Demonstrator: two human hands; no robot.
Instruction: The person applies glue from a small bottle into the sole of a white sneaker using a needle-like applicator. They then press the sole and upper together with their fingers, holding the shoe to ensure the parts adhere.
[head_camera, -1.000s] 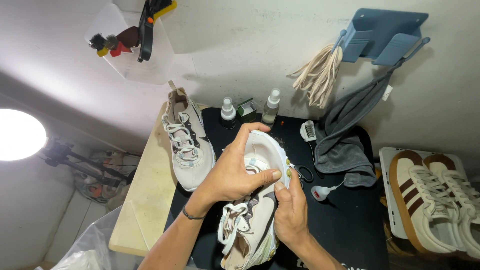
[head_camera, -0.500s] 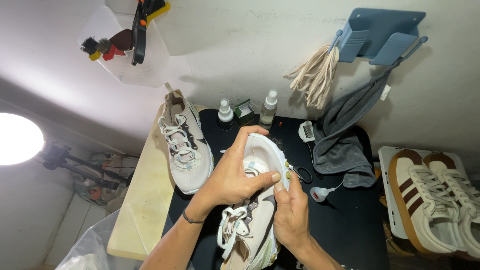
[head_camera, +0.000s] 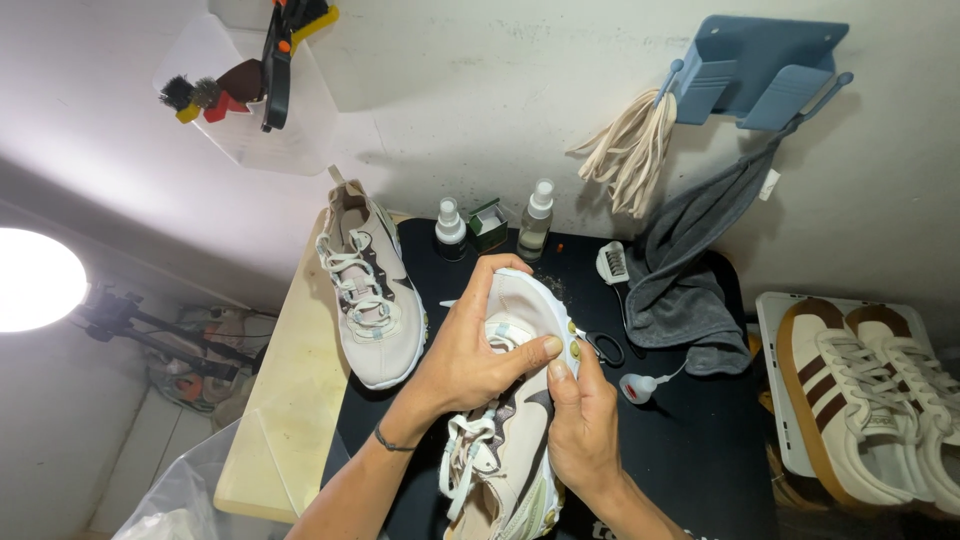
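I've got the pale sneaker (head_camera: 510, 420) held up over the black desk (head_camera: 700, 450), my left hand (head_camera: 470, 350) clamped over its toe, my right hand (head_camera: 580, 430) gripping its side, thumbs meeting. Just behind lie scissors (head_camera: 603, 347); its matching sneaker (head_camera: 368, 290) sits left, two spray bottles (head_camera: 535, 220) by the wall.

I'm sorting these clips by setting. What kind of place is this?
Probably a shoe-cleaning bench: both hands hold a sneaker over a black mat, with spray bottles and spare laces nearby.
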